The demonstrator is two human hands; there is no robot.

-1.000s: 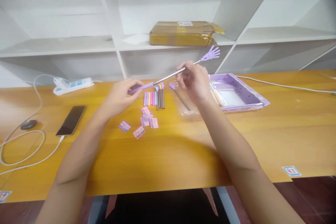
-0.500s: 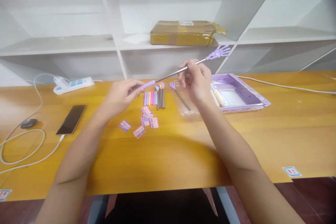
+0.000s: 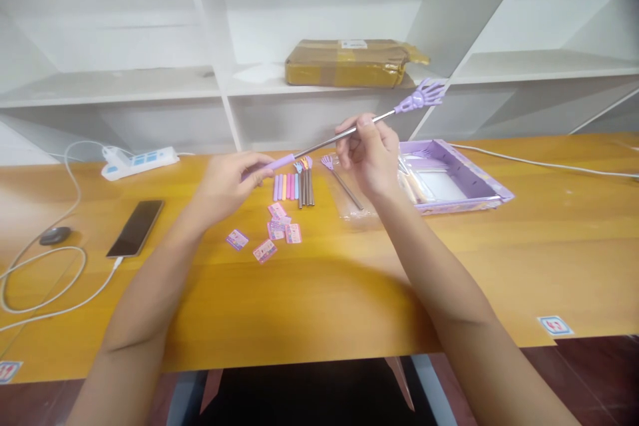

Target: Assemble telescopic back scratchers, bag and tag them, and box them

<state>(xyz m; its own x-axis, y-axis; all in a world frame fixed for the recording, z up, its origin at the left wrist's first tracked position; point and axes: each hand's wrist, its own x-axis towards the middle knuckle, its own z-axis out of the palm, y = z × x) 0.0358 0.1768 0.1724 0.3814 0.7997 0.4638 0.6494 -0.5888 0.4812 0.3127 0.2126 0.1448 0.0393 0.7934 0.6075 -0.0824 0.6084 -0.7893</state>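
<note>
Yep, I see left hand (image 3: 224, 183) gripping handle (image 3: 281, 162) | right hand (image 3: 372, 156) pinching rod (image 3: 319, 144) | back scratcher (image 3: 309, 149) slants up rightward, claw (image 3: 419, 97) nearer right

The wooden table (image 3: 299, 306) carries a row of coloured handles (image 3: 284, 188), metal rods (image 3: 307, 190) just right of it and small cards (image 3: 264, 251) in front. Left of the row lie a phone (image 3: 134, 228) and power strip (image 3: 140, 164); right, a purple box (image 3: 466, 173).

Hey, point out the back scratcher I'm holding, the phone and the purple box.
Back scratcher (image 3: 324, 143): head view, on its metal rod.
Phone (image 3: 135, 229): head view, on its dark screen.
Purple box (image 3: 465, 168): head view, on its inner right wall.
</note>
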